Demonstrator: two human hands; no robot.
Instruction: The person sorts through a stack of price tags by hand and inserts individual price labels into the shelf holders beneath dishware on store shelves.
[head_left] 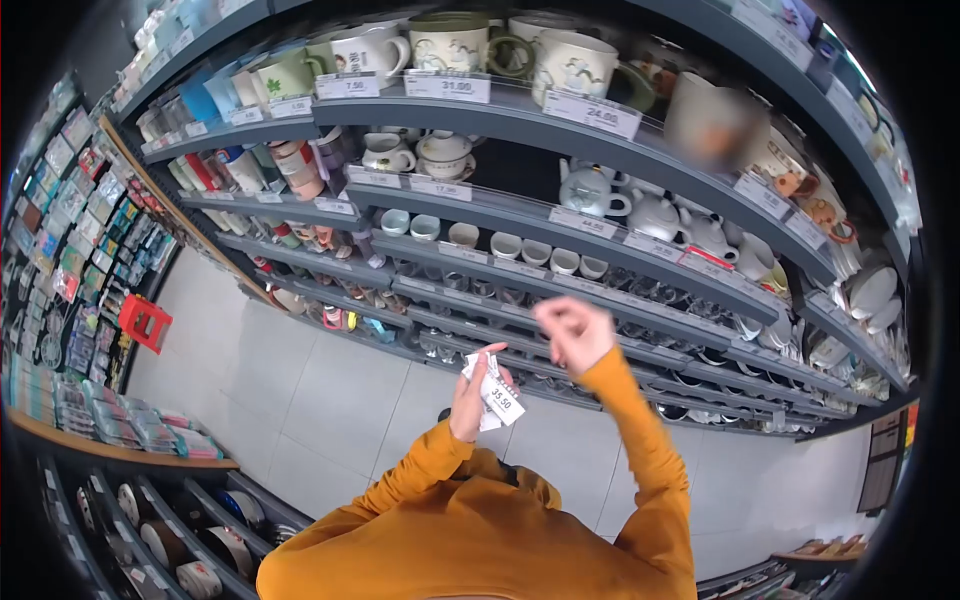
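Note:
My left hand [466, 408] is closed around a small bunch of white paper price tags [503, 402], held low in front of my body. The top tag reads 35.50. Raised to the right of it, in front of the shelves, is my right hand [578, 338], slightly blurred. Its fingers are curled in; whatever they may pinch cannot be made out. Just beyond the hands, the shelf carries small cups [536, 253] and glassware. Higher up stand a light blue teapot [592, 190] and a white teapot [655, 214].
Large mugs [450, 45] line an upper shelf, with price tags [590, 114] along its edge. A red plastic stool [145, 323] stands on the tiled floor [330, 395] at left. Hanging packets cover the left wall; a lower shelf unit [130, 455] lies behind on the left.

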